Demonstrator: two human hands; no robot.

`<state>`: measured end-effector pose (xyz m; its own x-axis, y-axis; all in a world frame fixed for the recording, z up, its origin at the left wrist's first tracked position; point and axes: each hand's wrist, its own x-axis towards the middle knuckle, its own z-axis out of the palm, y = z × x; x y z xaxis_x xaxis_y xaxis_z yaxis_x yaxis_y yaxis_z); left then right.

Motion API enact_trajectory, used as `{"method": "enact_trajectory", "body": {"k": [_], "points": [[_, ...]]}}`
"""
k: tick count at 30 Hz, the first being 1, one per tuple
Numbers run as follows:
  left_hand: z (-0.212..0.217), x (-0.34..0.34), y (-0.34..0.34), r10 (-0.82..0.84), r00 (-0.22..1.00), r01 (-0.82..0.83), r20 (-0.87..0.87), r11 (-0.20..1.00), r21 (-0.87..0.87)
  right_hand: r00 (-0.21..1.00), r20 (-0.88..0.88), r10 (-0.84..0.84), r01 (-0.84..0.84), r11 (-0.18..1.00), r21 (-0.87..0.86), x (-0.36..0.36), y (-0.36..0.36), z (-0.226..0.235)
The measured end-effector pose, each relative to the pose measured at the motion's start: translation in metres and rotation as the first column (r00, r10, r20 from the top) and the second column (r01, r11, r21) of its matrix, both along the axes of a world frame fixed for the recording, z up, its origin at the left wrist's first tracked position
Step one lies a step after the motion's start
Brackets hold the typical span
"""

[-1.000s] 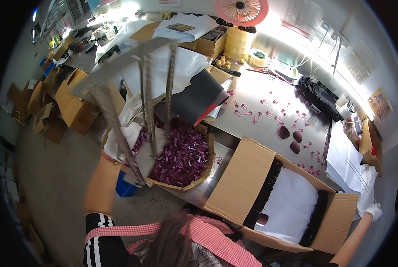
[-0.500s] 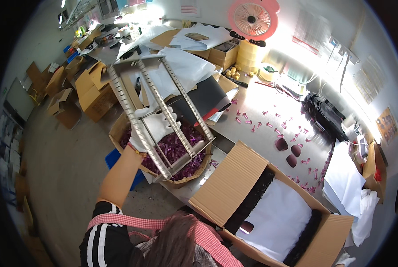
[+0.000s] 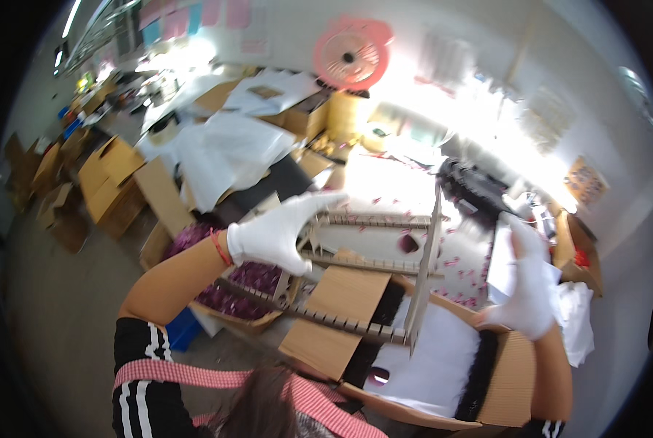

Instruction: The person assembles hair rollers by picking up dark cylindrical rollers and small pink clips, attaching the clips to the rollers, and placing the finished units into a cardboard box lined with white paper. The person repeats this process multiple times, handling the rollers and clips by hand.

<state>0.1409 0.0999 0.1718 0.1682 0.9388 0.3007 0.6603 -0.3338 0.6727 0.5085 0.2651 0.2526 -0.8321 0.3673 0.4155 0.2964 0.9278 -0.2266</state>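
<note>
A metal rack (image 3: 423, 281) with several notched bars hangs tilted above the table edge and an open cardboard box (image 3: 513, 376). My white-gloved left hand (image 3: 268, 237) is at its left end, thumb and fingers either side of the end piece, gripping it. My gloved right hand (image 3: 525, 288) is blurred, fingers and thumb apart, holding nothing, right of the rack and above the box's right side. White paper (image 3: 432, 358) and black strips of lining lie in the box, with a dark lens (image 3: 377, 375) on them. Left of the box, a container of purple pieces (image 3: 247, 281) sits partly behind the rack.
Small purple pieces (image 3: 454, 264) and a dark lens (image 3: 409, 243) lie on the bright table. A pink fan (image 3: 352, 55) stands on a yellow roll at the back. White sheets (image 3: 231, 150), a black bundle (image 3: 476, 186) and cardboard boxes (image 3: 111, 182) lie around.
The rack has moved right, from over the purple pieces to over the box, and turned. My right hand has come up into view. The view has shifted.
</note>
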Motion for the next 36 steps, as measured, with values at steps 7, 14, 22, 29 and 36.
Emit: {"method": "enact_trajectory", "body": {"k": [7, 14, 22, 29, 36], "points": [[0.061, 0.015, 0.034, -0.199, 0.900, 0.256, 0.389, 0.961, -0.100, 0.939, -0.192, 0.286, -0.220, 0.928, 0.302, -0.081, -0.023, 0.083], [0.052, -0.012, 0.025, 0.064, 0.742, -0.206, 0.667, 0.969, 0.136, 0.894, -0.444, -0.055, 0.327, 0.757, 0.566, -0.089, 0.011, 0.185], [-0.053, -0.013, 0.013, -0.082, 0.854, 0.222, 0.514, 0.950, -0.217, 0.694, -0.686, -0.219, 0.720, 0.232, 0.654, -0.155, 0.062, 0.297], [-0.101, -0.015, 0.017, -0.131, 0.933, 0.245, 0.334, 0.913, -0.327, 0.670, -0.676, -0.307, 0.740, 0.214, 0.637, -0.194, 0.111, 0.308], [-0.111, -0.015, 0.040, -0.101, 0.950, 0.178, 0.297, 0.953, -0.244, 0.913, -0.402, 0.074, 0.381, 0.202, 0.902, -0.191, 0.116, 0.162]]}}
